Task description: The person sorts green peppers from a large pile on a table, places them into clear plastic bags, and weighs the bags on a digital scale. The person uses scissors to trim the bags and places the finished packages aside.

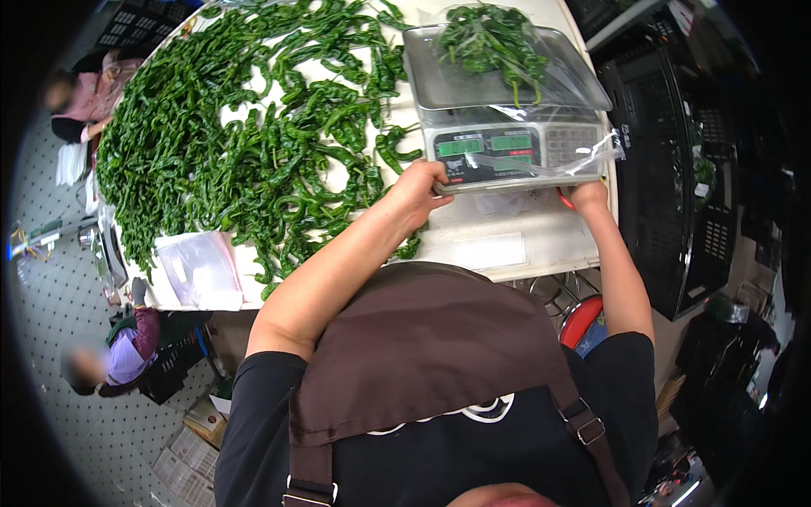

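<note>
A digital weighing scale [608,142] with lit green displays sits at the table's right end. On its metal pan [437,76] lies a clear plastic bag [557,57] holding long green peppers [491,38]. The bag's loose end drapes over the keypad. My left hand [418,190] grips the scale's front left corner between thumb and fingers. At the front right corner is my right hand [587,195], its fingers mostly hidden by the scale's edge. A red loop, perhaps a scissors handle [565,198], shows right beside it; whether the hand holds it is unclear.
Loose green peppers [253,146] spread over the white table [551,244]. Clear plastic bags [199,269] lie at the front left. Two people [95,95] [130,352] are along the table's left side. Black crates [652,171] stand to the right, a red stool [580,320] below the edge.
</note>
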Tool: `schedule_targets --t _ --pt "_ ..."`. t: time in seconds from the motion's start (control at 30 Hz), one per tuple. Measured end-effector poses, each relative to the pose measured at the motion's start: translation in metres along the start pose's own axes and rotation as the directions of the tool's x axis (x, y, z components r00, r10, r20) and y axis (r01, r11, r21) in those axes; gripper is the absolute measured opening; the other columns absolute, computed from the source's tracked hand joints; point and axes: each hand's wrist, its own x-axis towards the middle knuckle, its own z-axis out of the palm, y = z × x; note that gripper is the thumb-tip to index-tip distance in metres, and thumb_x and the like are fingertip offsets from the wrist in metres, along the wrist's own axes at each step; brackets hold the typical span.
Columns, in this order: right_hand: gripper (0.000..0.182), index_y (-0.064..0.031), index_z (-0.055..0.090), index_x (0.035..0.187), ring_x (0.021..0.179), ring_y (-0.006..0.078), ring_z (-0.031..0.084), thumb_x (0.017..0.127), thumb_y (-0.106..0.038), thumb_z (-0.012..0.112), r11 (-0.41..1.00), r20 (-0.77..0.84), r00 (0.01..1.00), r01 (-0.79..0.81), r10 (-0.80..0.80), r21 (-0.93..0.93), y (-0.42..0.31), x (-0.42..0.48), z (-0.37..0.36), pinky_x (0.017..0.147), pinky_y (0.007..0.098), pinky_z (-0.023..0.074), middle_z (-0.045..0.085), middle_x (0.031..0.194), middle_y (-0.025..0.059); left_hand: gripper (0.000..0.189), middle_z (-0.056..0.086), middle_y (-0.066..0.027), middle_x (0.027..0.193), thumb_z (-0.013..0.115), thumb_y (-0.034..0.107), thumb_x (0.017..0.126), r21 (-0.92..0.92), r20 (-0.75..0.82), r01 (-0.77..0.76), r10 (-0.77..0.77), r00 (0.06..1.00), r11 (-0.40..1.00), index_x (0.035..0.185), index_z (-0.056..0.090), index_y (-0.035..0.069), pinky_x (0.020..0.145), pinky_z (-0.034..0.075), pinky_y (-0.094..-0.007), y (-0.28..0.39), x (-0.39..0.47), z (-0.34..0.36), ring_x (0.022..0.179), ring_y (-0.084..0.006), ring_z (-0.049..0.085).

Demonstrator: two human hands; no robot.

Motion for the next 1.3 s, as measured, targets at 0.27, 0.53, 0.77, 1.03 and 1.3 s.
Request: schedule_targets --t 0.27,0.53,0.77,1.03,1.3 --pt "0.067 -0.0199 0.044 0.144 0.102 0.0391 0.063 0.080 -0.002 0.057 0.978 0.028 0.991 -0.130 0.128 0.165 0.044 -0.124 -0.013 0.082 0.0479 0.0524 0.064 0.109 0.0218 0.009 0.058 -0.0083 0.094 0.052 0.007 0.077 0.042 -0.030 0.003 -0.002 1.000 0.999 0.086 0.053 0.006 0.101 0.039 -0.0460 -0.046 0.027 -0.015 0.092 -0.0209 0.053" --pt "0.069 -0.0202 0.043 0.144 0.099 0.0421 0.065 0.079 -0.006 0.060 0.831 0.120 0.910 -0.412 0.398 0.373 0.080 -0.187 -0.001 0.087 0.0465 0.0515 0.067 0.109 0.0237 0.005 0.054 -0.0044 0.085 0.051 0.007 0.077 0.046 -0.077 0.013 -0.009 0.997 0.999 0.079 0.049 0.010 0.096 0.041 -0.0426 -0.067 0.040 -0.023 0.084 -0.0199 0.050" --pt "0.068 -0.0143 0.043 0.145 0.090 0.0309 0.069 0.081 0.001 0.060 0.753 -0.188 0.916 -0.159 0.353 0.639 0.100 -0.190 0.015 0.080 0.0361 0.0532 0.068 0.108 0.0189 0.010 0.049 -0.0003 0.082 0.053 0.009 0.077 0.155 -0.158 -0.018 0.043 0.986 0.988 0.083 0.047 0.014 0.083 0.041 -0.0400 -0.100 0.055 -0.034 0.080 -0.0161 0.047" --pt "0.062 0.0010 0.037 0.144 0.051 0.0066 0.043 0.085 0.002 0.055 0.033 -0.029 0.995 0.025 0.100 0.999 0.028 -0.149 -0.084 0.047 0.0213 0.0366 0.049 0.076 0.0023 0.046 0.057 -0.0042 0.093 0.049 0.002 0.081 0.318 -0.198 0.062 0.003 0.980 0.946 0.126 0.049 0.006 0.076 0.046 -0.0348 -0.104 0.037 -0.034 0.087 -0.0169 0.053" --pt "0.058 -0.0097 0.045 0.130 0.059 0.0143 0.050 0.100 -0.058 0.038 -0.394 0.144 0.798 -0.435 -0.586 0.810 -0.074 -0.045 -0.163 0.064 0.0364 0.0503 0.054 0.084 0.0058 0.038 0.053 -0.0083 0.120 0.049 0.012 0.093 0.386 -0.278 -0.131 0.251 0.927 0.913 0.130 0.048 0.003 0.083 0.048 -0.0343 -0.083 -0.028 -0.044 0.101 -0.0185 0.058"
